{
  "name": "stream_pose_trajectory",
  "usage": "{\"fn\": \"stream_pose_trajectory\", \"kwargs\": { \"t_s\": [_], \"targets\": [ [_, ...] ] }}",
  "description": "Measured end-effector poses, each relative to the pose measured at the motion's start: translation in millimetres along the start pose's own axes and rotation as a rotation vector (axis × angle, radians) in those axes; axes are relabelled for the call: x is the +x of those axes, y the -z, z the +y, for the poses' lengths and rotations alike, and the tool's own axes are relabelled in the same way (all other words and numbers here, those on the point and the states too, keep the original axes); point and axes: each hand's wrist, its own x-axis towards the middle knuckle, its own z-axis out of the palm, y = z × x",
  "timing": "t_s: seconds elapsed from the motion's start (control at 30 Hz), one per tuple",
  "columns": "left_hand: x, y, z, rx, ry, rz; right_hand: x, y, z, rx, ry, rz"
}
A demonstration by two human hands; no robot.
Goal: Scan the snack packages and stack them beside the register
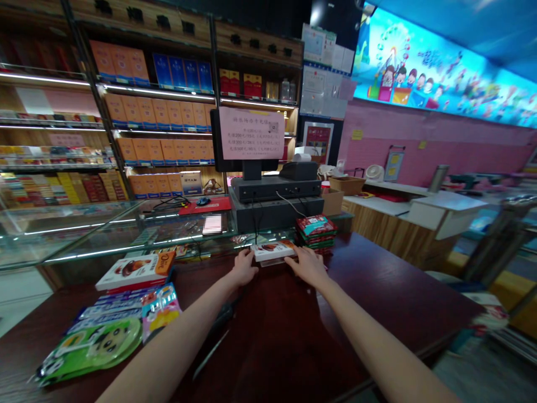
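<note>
A flat white chocolate box (pixel 273 250) with a brown picture on top lies at the back edge of the dark wooden table, in front of the cash register. My left hand (pixel 245 268) grips its left end, fingers curled. At the right end, my right hand (pixel 308 265) holds the box with thumb and fingers. Something pale shows under the box's front edge. Close beside my right hand is a stack of red and green packets (pixel 315 230). To the left, another white and orange Dove box (pixel 136 271) lies on top of a red one.
Blue and green snack bags (pixel 98 341) lie at the table's left. A pen-like stick (pixel 211 354) and a dark object, partly behind my left forearm, lie near it. Behind are a glass counter (pixel 96 229), the register (pixel 274 193) and stocked shelves.
</note>
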Motion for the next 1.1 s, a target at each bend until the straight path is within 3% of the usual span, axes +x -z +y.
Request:
{"fn": "stream_pose_trajectory", "kwargs": {
  "t_s": [0.53,1.1],
  "targets": [
    [6,-12.6,7,0.028,0.042,-0.037,10,-5,0,-0.02,-0.043,-0.086],
    [6,-12.8,18,0.057,0.062,-0.055,6,-11,-1,-0.093,-0.051,0.013]
  ]
}}
